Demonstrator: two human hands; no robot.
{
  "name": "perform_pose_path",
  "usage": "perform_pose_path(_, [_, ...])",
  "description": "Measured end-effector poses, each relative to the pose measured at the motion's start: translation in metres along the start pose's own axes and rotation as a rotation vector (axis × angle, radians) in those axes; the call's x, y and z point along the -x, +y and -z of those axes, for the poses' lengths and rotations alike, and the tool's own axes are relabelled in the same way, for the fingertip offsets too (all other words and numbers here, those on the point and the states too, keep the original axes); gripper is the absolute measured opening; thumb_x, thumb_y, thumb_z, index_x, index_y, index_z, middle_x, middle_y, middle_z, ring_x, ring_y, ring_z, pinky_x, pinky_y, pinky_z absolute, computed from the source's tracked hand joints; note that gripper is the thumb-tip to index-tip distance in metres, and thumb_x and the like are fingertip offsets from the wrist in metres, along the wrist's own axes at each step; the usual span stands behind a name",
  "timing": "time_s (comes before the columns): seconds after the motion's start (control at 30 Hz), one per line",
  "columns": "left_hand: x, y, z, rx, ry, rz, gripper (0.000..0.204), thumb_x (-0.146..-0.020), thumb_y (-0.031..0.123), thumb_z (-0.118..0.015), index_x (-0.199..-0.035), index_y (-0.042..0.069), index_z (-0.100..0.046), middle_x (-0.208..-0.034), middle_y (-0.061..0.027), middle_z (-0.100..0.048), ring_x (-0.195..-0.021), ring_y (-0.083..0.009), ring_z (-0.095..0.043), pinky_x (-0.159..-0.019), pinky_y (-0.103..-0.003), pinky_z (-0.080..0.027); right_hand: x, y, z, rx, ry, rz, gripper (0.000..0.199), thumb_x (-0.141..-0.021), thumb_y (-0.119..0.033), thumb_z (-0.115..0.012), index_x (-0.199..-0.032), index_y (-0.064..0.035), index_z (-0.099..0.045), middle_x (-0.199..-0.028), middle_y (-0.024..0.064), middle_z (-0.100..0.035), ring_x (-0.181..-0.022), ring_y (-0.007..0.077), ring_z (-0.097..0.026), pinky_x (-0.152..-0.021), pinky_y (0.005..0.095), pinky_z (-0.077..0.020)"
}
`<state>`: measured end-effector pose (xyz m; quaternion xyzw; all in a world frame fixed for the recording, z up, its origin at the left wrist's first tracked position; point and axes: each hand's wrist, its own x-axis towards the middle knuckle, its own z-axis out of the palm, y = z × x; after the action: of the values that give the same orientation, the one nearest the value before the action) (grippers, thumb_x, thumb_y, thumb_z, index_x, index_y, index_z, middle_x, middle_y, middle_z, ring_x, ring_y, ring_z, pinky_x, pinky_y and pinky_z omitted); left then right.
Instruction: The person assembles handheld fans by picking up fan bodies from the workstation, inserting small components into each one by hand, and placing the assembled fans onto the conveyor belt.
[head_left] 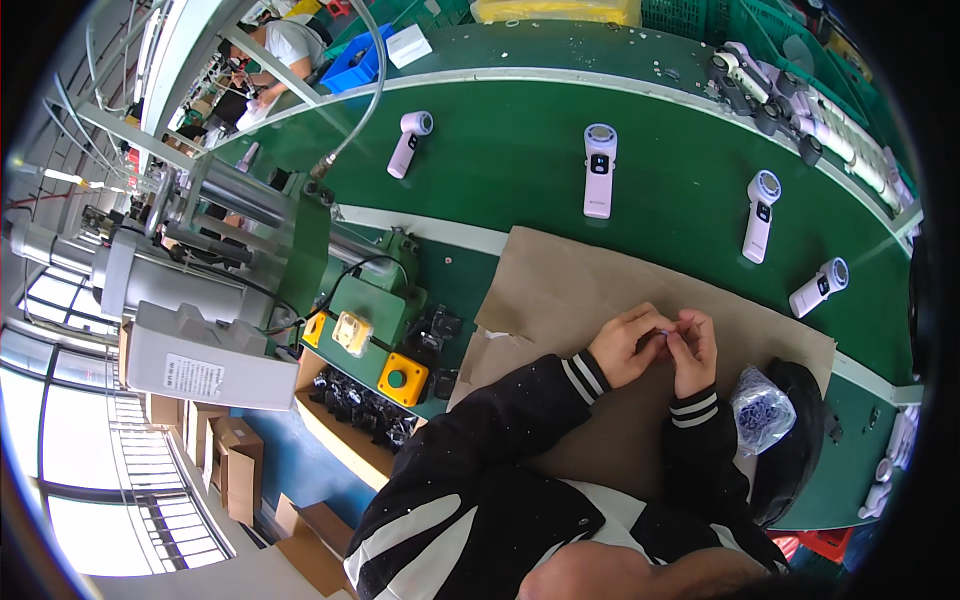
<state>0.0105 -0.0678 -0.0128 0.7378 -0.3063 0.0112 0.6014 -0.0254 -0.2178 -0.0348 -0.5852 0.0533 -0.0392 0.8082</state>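
Note:
My left hand (627, 347) and my right hand (694, 353) meet over a sheet of brown cardboard (560, 290). The fingers of both are pinched together at the tips. A tiny bluish bit shows between them, too small to name. Close to my right wrist lies a clear plastic bag (762, 412) filled with small purple pieces. A black bag or cloth (792, 445) lies against its right side.
Lilac handheld devices with round heads lie beyond the cardboard: one device (598, 172), another (758, 217), more either side. At left stands a press machine (215, 275) with a green button box (402, 379); a carton (350, 430) holds black parts. A co-worker (290, 55) sits far left.

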Motion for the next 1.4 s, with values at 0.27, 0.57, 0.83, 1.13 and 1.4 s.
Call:
perform_pose_path(0.27, [-0.002, 0.005, 0.000, 0.020, 0.069, 0.051, 0.027, -0.078, -0.008, -0.058, -0.102, 0.003, -0.062, -0.089, -0.0092, -0.064, -0.068, -0.0208, -0.057, -0.062, -0.027, -0.046, -0.003, 0.005, 0.003, 0.052, -0.049, 0.093, 0.032, -0.084, 0.005, -0.050, -0.115, -0.0047, -0.050, -0.093, 0.0062, -0.054, -0.077, 0.0116, -0.050, -0.065, 0.0203, -0.0447])
perform_pose_path(0.57, [0.000, 0.000, -0.006, 0.071, 0.024, 0.142, 0.032, -0.077, -0.011, -0.058, -0.105, 0.004, -0.063, -0.093, -0.0082, -0.068, -0.074, -0.0187, -0.062, -0.067, -0.026, -0.049, 0.001, -0.007, -0.002, 0.057, -0.014, 0.056, 0.033, -0.081, 0.007, -0.051, -0.112, -0.0046, -0.053, -0.094, 0.0065, -0.056, -0.078, 0.0114, -0.052, -0.066, 0.0203, -0.0461])
perform_pose_path(0.83, [0.002, -0.007, -0.006, -0.042, -0.053, 0.166, 0.025, -0.078, -0.007, -0.059, -0.100, 0.004, -0.065, -0.085, -0.0064, -0.065, -0.063, -0.0156, -0.053, -0.058, -0.024, -0.044, 0.000, 0.014, -0.004, 0.070, 0.049, 0.130, 0.031, -0.077, 0.005, -0.050, -0.105, -0.0051, -0.056, -0.091, 0.0063, -0.058, -0.074, 0.0133, -0.054, -0.067, 0.0240, -0.0473])
perform_pose_path(1.13, [0.002, 0.000, -0.009, 0.011, 0.029, 0.152, 0.019, -0.082, -0.005, -0.059, -0.098, 0.003, -0.064, -0.077, -0.0048, -0.063, -0.061, -0.0130, -0.052, -0.059, -0.024, -0.044, 0.004, -0.002, -0.008, 0.156, 0.027, 0.018, 0.026, -0.081, 0.003, -0.048, -0.103, -0.0055, -0.057, -0.087, 0.0053, -0.057, -0.076, 0.0130, -0.052, -0.067, 0.0235, -0.0443])
perform_pose_path(1.4, [0.005, -0.005, -0.005, 0.003, -0.074, 0.204, 0.019, -0.082, -0.006, -0.057, -0.098, 0.003, -0.061, -0.083, -0.0057, -0.062, -0.066, -0.0135, -0.053, -0.063, -0.024, -0.045, 0.005, 0.003, -0.008, 0.206, 0.048, 0.013, 0.023, -0.080, 0.001, -0.049, -0.100, -0.0068, -0.058, -0.084, 0.0036, -0.057, -0.073, 0.0132, -0.051, -0.065, 0.0241, -0.0433])
